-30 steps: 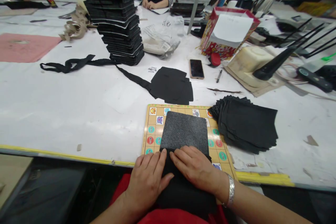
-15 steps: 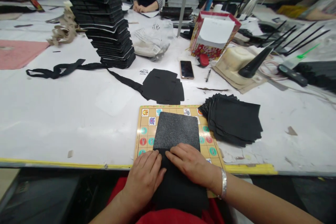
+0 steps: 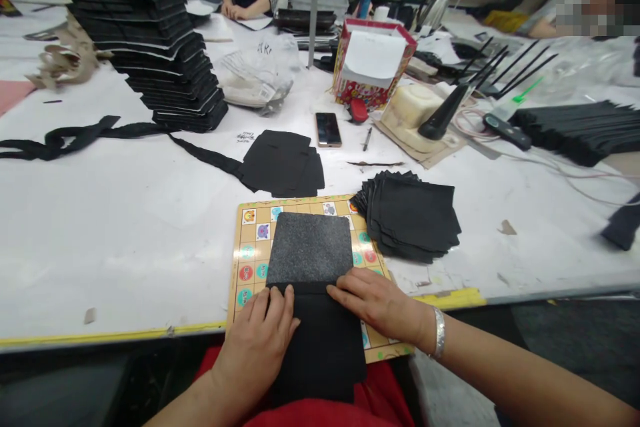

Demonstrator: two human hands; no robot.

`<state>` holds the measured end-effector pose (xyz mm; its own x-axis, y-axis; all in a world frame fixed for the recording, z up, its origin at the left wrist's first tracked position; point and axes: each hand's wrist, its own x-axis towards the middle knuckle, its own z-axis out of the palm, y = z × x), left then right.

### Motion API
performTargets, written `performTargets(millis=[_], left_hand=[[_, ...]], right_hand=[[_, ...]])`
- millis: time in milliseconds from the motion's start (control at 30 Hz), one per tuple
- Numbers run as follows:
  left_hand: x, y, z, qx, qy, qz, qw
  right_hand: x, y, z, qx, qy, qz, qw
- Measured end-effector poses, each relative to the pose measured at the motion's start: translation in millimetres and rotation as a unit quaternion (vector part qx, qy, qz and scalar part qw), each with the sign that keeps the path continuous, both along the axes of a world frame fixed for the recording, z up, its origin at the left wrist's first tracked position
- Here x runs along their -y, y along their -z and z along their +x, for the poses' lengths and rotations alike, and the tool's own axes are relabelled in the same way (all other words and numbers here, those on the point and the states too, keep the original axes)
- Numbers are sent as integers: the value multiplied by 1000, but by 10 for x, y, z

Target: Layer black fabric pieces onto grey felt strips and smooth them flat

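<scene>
As we see, our left hand (image 3: pixel 255 343) and right hand (image 3: pixel 377 307) lie flat and open, gripping nothing, on a black sheet (image 3: pixel 317 353) below a speckled grey panel (image 3: pixel 309 250).

Your black fabric (image 3: pixel 320 347) looks matt, the grey sheet (image 3: pixel 307 247) rough and gritty, the printed board (image 3: pixel 245 247) glossy, your bangle (image 3: pixel 439 333) polished metal.

Fabric stack (image 3: pixel 410 217) right of game board (image 3: pixel 295 205)
</scene>
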<state>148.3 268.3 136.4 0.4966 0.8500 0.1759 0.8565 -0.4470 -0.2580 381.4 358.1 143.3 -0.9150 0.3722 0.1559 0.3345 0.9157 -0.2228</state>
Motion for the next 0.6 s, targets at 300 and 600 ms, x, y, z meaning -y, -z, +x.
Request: performTargets(millis=[300,600], left_hand=[[-31,-100,179,-98,0,-19,995],[-42,-141,241,-88,-23,-69,993]], right_hand=[[6,-7,121,45,-30,28,998],[260,-41,183,-20,113,89,989]])
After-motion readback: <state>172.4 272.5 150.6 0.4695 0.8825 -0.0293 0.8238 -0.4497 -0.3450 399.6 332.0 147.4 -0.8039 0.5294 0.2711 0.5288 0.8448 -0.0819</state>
